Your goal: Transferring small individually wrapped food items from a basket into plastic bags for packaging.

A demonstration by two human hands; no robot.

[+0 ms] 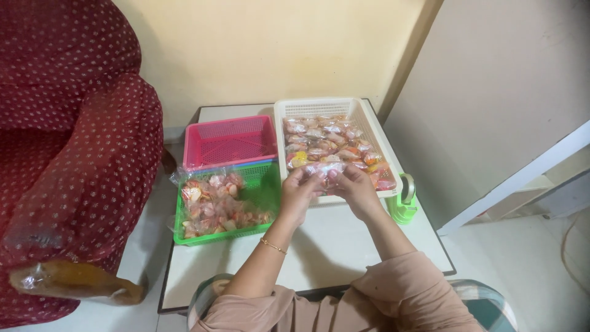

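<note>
A small clear snack packet [324,172] sat pinched between the fingers of my left hand [299,195] and right hand [355,190], the white basket [319,107] just beyond them full, the green basket [215,237] left of them part-filled, I judged.

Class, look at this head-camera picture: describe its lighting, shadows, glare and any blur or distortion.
Head view: soft, even indoor light; faint shadows of the arms fall on the white table; glare glints off the clear packets in the white basket and green basket; the left hand and right hand look slightly soft; wide-angle bending shows in the wall edges.
</note>
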